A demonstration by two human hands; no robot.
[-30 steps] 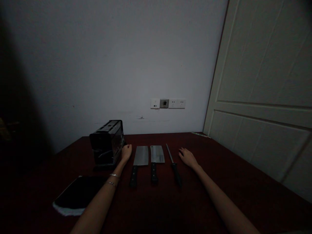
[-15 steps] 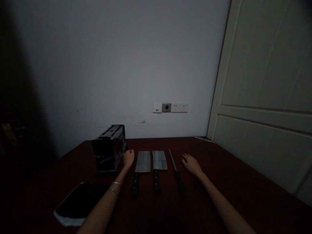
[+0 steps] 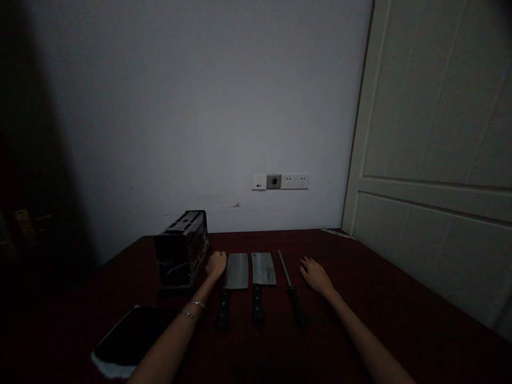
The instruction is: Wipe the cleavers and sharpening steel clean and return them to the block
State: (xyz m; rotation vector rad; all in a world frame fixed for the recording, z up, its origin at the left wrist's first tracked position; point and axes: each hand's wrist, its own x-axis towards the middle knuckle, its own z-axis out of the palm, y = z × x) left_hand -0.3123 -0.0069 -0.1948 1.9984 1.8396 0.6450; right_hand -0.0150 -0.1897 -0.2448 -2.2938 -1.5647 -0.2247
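Observation:
Two cleavers lie side by side on the dark red table (image 3: 400,314), blades pointing away from me: the left cleaver (image 3: 233,277) and the right cleaver (image 3: 262,274), both with black handles. A thin sharpening steel (image 3: 289,285) lies to their right. My left hand (image 3: 216,264) rests curled in a loose fist between the black knife block (image 3: 182,248) and the left cleaver's blade, holding nothing I can see. Flat on the table right of the steel lies my right hand (image 3: 316,274), its fingers stretched out.
A dark pad with a pale edge (image 3: 128,338) lies at the near left. A row of wall sockets (image 3: 280,182) sits above the table's far edge. A white door (image 3: 436,160) stands along the right side. The room is dim.
The view has shifted slightly, so everything sits a little lower in frame. My left hand has edged right, closer to the left cleaver's blade. My right hand stays flat.

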